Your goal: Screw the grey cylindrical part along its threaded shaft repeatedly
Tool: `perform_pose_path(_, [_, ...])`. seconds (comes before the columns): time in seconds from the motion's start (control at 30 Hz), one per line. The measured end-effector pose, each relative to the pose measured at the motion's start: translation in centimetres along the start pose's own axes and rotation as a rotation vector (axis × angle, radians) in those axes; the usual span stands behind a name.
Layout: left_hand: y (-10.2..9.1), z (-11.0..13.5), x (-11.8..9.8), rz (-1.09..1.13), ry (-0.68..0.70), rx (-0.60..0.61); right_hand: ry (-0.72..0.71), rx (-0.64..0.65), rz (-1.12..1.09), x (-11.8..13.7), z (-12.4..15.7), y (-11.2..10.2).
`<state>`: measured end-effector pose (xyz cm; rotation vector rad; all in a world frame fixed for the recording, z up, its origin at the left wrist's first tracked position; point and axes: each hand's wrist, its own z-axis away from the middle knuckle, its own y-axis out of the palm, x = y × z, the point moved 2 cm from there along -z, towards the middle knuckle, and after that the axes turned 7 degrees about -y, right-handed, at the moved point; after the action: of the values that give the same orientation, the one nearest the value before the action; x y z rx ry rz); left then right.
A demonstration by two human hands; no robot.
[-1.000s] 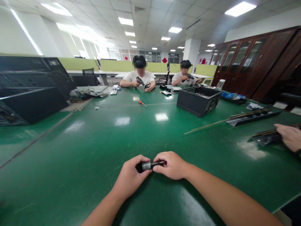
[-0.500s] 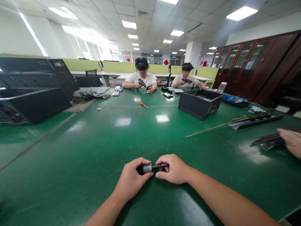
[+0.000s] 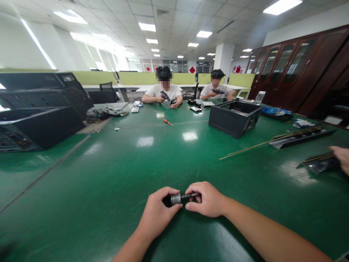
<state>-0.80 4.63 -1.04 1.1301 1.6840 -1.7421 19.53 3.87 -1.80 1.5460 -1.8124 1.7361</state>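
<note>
Close to me over the green table [image 3: 114,189], a small silver-grey metal cylinder with a thin, dark, ridged shaft [image 3: 176,198] lies crosswise between my hands; its exact kind I cannot make out. My left hand [image 3: 158,211] grips the cylinder's end between thumb and fingers. On the other side, my right hand [image 3: 208,200] has its curled fingers around the tip of the shaft, with the thumb below. The fingers hide both ends of the piece.
An orange screwdriver [image 3: 168,122] lies farther off. Behind it, two people hold power drills. A black computer case [image 3: 236,118] stands back right, near thin brass rods [image 3: 251,147] and dark metal channels. Another person's hand [image 3: 342,158] is at far right. More cases [image 3: 40,127] stand left.
Both my hands and the metal piece appear slightly farther right and lower, as the view shifts a little. The far-right person's hand and the seated person's hand by the case have moved away.
</note>
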Motion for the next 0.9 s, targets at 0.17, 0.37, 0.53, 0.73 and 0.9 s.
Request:
perform_pose_path(0.17, [0.0,0.09,0.08,0.015,0.01,-0.007,0.012,-0.003,-0.002,-0.11,0.11,0.1])
perform_pose_path(0.37, [-0.08,0.07,0.16,0.021,0.016,-0.006,0.027,-0.001,0.003,-0.27,0.17,0.06])
perform_pose_path(0.53, [-0.04,0.04,0.32,0.026,0.012,-0.006,0.04,-0.005,-0.005,-0.41,0.18,0.15])
perform_pose_path(0.73, [0.01,0.0,0.38,0.033,0.026,0.01,0.076,-0.001,-0.006,-0.31,0.1,0.19])
perform_pose_path(0.9, [0.06,0.07,0.35,0.032,0.033,0.017,0.08,0.006,-0.04,-0.28,-0.09,0.02])
